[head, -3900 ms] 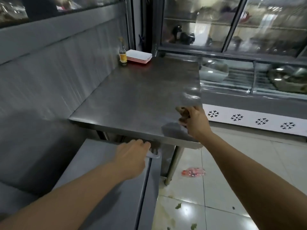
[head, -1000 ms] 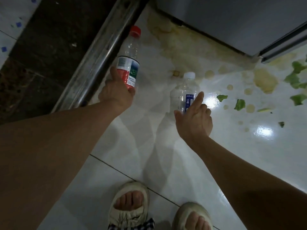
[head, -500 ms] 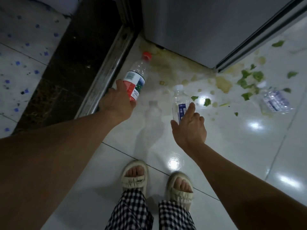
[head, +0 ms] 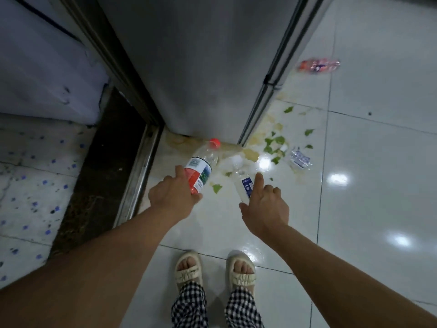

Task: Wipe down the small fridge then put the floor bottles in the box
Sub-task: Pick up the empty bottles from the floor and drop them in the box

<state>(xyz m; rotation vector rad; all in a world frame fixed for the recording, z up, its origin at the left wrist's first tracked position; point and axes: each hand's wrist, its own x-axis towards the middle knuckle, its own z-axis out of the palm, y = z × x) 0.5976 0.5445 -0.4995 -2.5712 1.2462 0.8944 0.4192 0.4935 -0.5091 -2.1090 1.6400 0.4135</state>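
Two clear plastic bottles are held above glossy white floor tiles (head: pixel 369 209). Left hand (head: pixel 173 200) grips the red-capped bottle (head: pixel 201 169). Right hand (head: pixel 266 209) grasps the blue-labelled bottle (head: pixel 243 185).

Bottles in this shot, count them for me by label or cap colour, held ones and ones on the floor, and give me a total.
Red-capped bottle with red and white label, held in the left hand: 1
Clear bottles with blue label: 2, one held in the right hand, one crushed on the floor
Pinkish-red bottle lying on the floor: 1
Total: 4
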